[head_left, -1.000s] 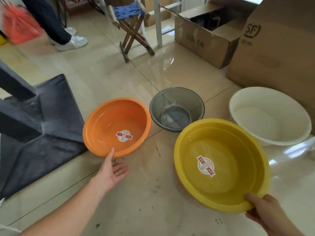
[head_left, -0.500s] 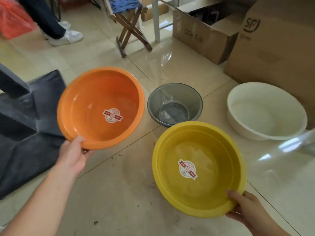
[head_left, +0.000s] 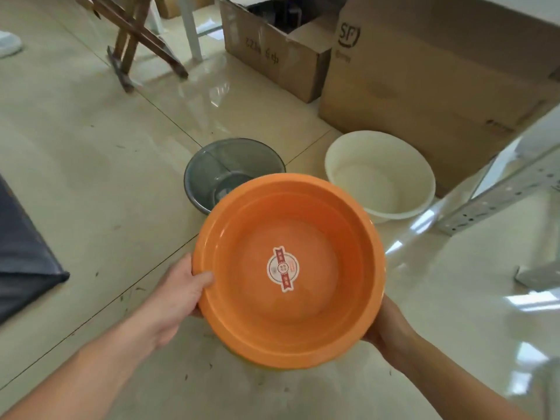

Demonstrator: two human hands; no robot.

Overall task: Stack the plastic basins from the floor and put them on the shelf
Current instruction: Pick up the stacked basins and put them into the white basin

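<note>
An orange basin [head_left: 318, 304] with a round sticker in its bottom is held above the floor, nested in the yellow basin [head_left: 242, 360], of which only a thin sliver shows under its near rim. My left hand [head_left: 178, 295] grips the orange rim at the left, thumb inside. My right hand [head_left: 385, 325] holds the stack from under the right side, mostly hidden. A grey see-through basin [head_left: 212, 174] and a white basin [head_left: 394, 168] rest on the tiled floor behind.
Two cardboard boxes [head_left: 424, 71] stand at the back right. A grey perforated metal shelf frame [head_left: 500, 195] slants in at the right. A folding wooden stool [head_left: 136, 40] is at the back left, dark cloth [head_left: 21, 256] at the left edge.
My left hand lifted the orange basin off the floor and carried it right into the yellow basin, which my right hand raised. The view shifted toward the boxes.
</note>
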